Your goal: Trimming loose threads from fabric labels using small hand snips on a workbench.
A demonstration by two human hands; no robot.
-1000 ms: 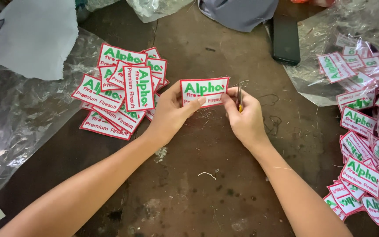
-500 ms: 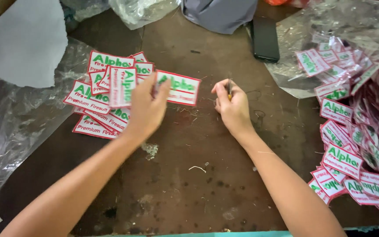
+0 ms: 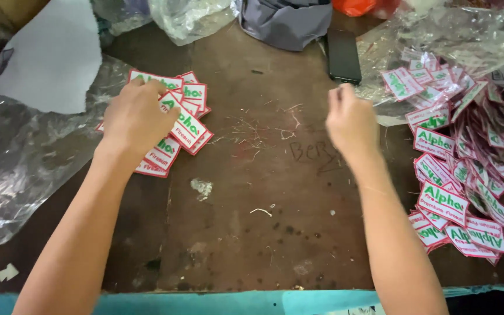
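Note:
My left hand [image 3: 135,116] lies palm down, fingers spread, on a loose pile of white embroidered patches [image 3: 185,125] with red borders and green lettering, at the left of the brown table [image 3: 263,192]. It grips nothing. My right hand [image 3: 351,119] hovers over the table's middle right with its fingers curled closed. The thin cutting tool it held a moment ago is hidden behind them. This hand is close to a much bigger heap of the same patches [image 3: 456,157] on the right.
A black phone [image 3: 344,55] lies at the back beside a grey cloth [image 3: 287,20]. Crumpled clear plastic [image 3: 18,163] covers the left side, with more under the right heap. Thread scraps [image 3: 252,131] dot the middle. A teal edge [image 3: 205,303] runs along the front.
My left hand carried the patch left and laid it on the left pile. My right hand let go of the patch and moved right toward the big heap.

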